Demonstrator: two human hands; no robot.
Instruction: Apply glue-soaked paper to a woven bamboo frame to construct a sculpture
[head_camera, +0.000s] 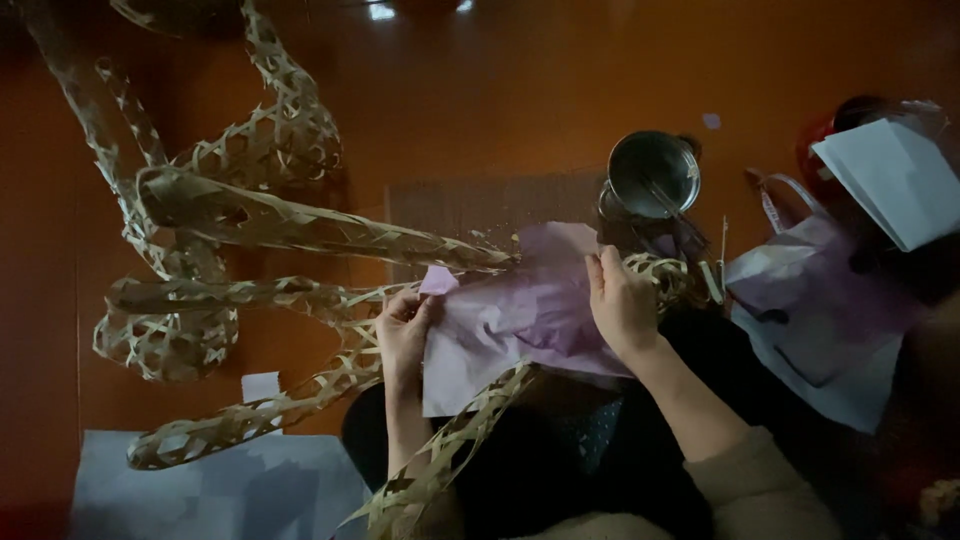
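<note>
— What is the left hand (403, 335) doing?

— It is curled at the left edge of the pale purple paper sheet (510, 320), with its fingers pinching that edge against a small pink scrap (437, 281). The fingers are bent in tight, not spread.

— And the right hand (622, 305)?

— It lies over the right side of the same sheet, fingers bent down and pressing the paper onto the woven bamboo frame (300, 300). The thumb side faces the metal pot (653, 172). Whether the fingers nip the paper or only press it flat, I cannot tell; the light is dim.

— Where does the sheet lie?

— It lies between the two hands, draped over the woven strips above the person's lap, crumpled in the middle. One bamboo limb comes in from the left and ends at the sheet's upper edge; another runs out from under its lower edge toward the bottom of the view.

— What else is around?

— An orange floor (520, 90), a white paper sheet (220, 490) at the lower left, a light bag (820, 320) to the right, and a folded white card (890, 180) beyond it.
</note>
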